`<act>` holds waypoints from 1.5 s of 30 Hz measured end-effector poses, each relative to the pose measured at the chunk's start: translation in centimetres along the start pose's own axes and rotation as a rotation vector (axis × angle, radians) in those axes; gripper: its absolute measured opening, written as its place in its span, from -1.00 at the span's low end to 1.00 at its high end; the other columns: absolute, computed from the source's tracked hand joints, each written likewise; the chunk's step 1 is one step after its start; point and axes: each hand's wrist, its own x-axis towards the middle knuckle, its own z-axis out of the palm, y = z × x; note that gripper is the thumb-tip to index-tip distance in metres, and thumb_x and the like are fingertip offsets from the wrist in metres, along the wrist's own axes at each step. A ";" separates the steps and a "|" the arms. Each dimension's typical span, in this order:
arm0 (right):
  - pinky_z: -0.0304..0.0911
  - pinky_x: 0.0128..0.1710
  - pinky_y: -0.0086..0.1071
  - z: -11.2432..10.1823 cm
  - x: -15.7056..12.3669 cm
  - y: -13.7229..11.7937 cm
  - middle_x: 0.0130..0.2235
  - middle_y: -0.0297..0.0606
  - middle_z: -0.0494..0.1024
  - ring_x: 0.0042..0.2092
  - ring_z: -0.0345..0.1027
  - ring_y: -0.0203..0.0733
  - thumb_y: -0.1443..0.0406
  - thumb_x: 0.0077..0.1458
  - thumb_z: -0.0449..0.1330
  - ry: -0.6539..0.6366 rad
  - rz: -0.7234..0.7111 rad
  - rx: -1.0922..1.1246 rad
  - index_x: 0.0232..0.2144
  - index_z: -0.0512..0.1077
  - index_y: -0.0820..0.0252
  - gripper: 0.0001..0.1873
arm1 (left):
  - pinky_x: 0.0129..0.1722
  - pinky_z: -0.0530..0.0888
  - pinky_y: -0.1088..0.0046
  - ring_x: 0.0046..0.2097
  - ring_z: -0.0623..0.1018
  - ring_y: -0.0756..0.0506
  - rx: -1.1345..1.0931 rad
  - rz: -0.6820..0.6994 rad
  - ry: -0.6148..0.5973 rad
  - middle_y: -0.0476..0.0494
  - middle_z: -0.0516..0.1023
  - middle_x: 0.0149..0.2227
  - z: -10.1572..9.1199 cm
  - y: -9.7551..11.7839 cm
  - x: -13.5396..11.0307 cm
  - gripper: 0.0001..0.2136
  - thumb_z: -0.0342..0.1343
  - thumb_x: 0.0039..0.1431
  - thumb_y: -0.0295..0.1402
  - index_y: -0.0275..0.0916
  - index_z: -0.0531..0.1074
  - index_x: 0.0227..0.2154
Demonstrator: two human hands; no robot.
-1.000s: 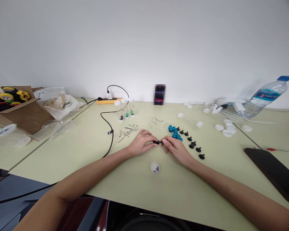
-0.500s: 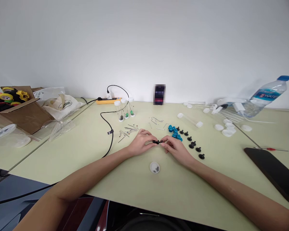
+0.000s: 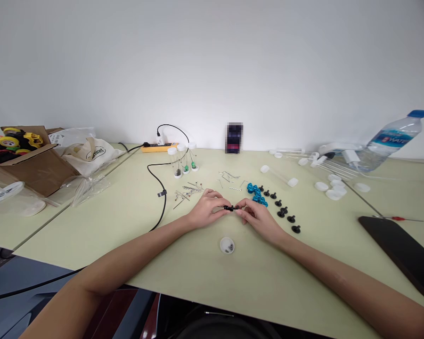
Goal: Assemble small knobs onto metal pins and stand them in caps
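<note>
A small black part (image 3: 229, 208), too small to identify, spans the gap between my two hands just above the table. My left hand (image 3: 208, 209) pinches its left end between thumb and fingers. At its other end, the fingertips of my right hand (image 3: 255, 218) are closed on it. Below them sits a round white cap (image 3: 227, 245) with a few tiny dark pieces inside. Blue metal parts (image 3: 257, 195) lie clustered beyond my right hand, and black flanged parts (image 3: 281, 214) form a curved row beside them. Left of my left hand are scattered thin metal pins (image 3: 188, 192).
Three clear tubes (image 3: 182, 161) stand at the back near an orange power strip (image 3: 159, 148). L-shaped metal keys (image 3: 229, 176) lie mid-table. White caps (image 3: 334, 188), a tilted water bottle (image 3: 392, 141) and a dark tablet-like slab (image 3: 403, 254) are right; a cardboard box (image 3: 35, 172) is left.
Both hands stay almost in the same place, still holding the small black part. No other thing has visibly moved.
</note>
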 end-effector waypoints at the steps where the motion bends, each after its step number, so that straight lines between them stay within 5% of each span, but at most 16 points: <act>1: 0.16 -0.44 -0.38 0.0 0.0 0.0 -0.53 -0.37 0.38 -0.47 0.29 -0.25 0.09 0.12 -0.04 0.002 -0.002 -0.005 -0.32 0.32 0.13 -0.73 | -0.05 0.22 0.33 -0.18 0.41 -0.04 0.000 -0.001 0.001 -0.03 0.52 -0.28 0.0 0.0 0.0 -0.79 -0.03 0.16 -0.21 -0.14 0.43 -0.25; 45: 0.16 -0.44 -0.40 0.0 0.1 0.5 -0.49 -0.38 0.39 -0.47 0.29 -0.28 0.12 0.11 0.01 -0.008 -0.026 0.014 -0.30 0.32 0.11 -0.77 | -0.05 0.21 0.35 -0.19 0.39 -0.04 -0.037 0.010 0.028 -0.03 0.52 -0.31 -0.1 0.2 0.0 -0.81 -0.01 0.15 -0.23 -0.17 0.44 -0.28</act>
